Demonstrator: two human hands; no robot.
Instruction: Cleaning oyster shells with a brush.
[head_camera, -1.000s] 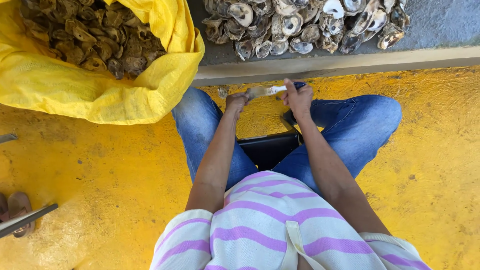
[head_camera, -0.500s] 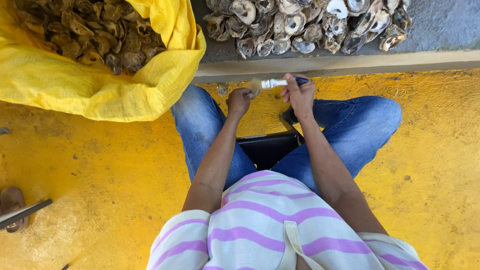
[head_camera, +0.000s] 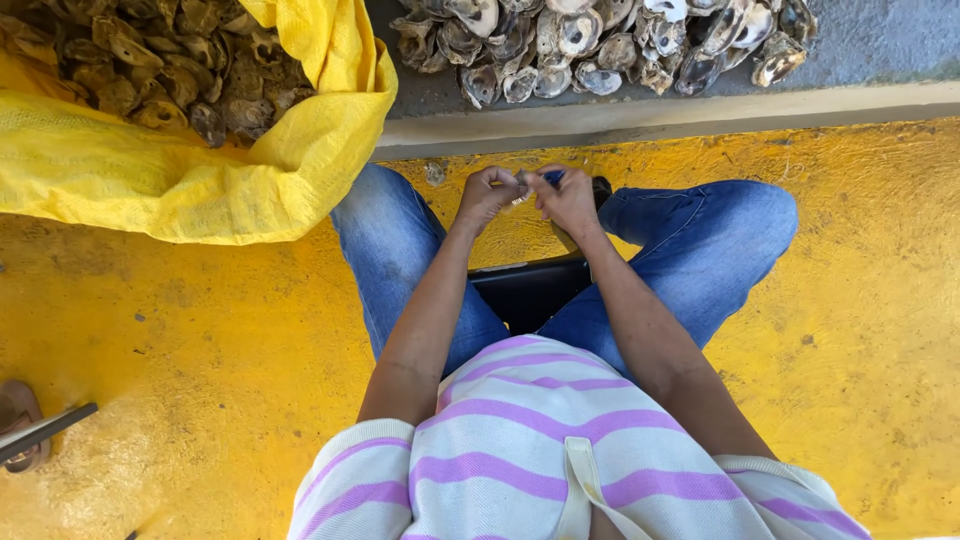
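Note:
My left hand (head_camera: 487, 197) and my right hand (head_camera: 570, 200) meet just above my knees, fingers curled and pinched together. Both close on a small pale piece (head_camera: 521, 192) held between them; its shape is mostly hidden by the fingers. A bit of something blue (head_camera: 553, 177) shows at the top of my right hand's fingers. I am seated, with blue jeans (head_camera: 400, 270) on my spread legs and a black seat (head_camera: 525, 290) showing between them.
An open yellow sack (head_camera: 200, 190) full of dark brown shells (head_camera: 160, 70) lies at the upper left. A heap of pale opened shells (head_camera: 600, 45) rests on a grey ledge (head_camera: 880, 50) ahead. The floor (head_camera: 180, 350) is yellow. A sandalled foot (head_camera: 20, 430) shows at the left edge.
My hands have drawn closer together and a little lower towards my knees. The pale piece that stretched between them earlier is now almost covered by my fingers.

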